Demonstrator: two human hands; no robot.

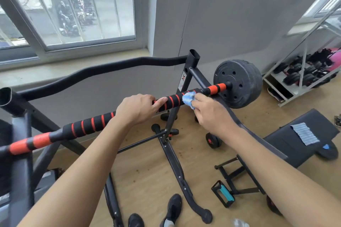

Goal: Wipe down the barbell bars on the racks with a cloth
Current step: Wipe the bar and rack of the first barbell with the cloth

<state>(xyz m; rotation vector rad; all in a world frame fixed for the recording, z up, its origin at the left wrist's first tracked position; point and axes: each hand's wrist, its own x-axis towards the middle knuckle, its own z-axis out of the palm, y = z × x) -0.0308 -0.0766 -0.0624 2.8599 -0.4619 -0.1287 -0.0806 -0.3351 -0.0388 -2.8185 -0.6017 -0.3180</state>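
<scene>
Big grey-framed window [73, 5] at upper left above a pale sill [64, 68], giving flat daylight. Grey wall [239, 14] runs right of it. Floor [147, 171] is light wood. At the right edge a metal shelf [290, 88] holds dark weights [293, 77]; a black bench [287, 143] stands nearby

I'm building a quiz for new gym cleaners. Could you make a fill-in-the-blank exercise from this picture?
1. The right hand presses a ____ cloth against the barbell bar.
2. That cloth sits between the left hand and the black ____ plate.
3. A second, grey cloth lies on the black ____.
Missing words: blue; weight; bench.
</scene>
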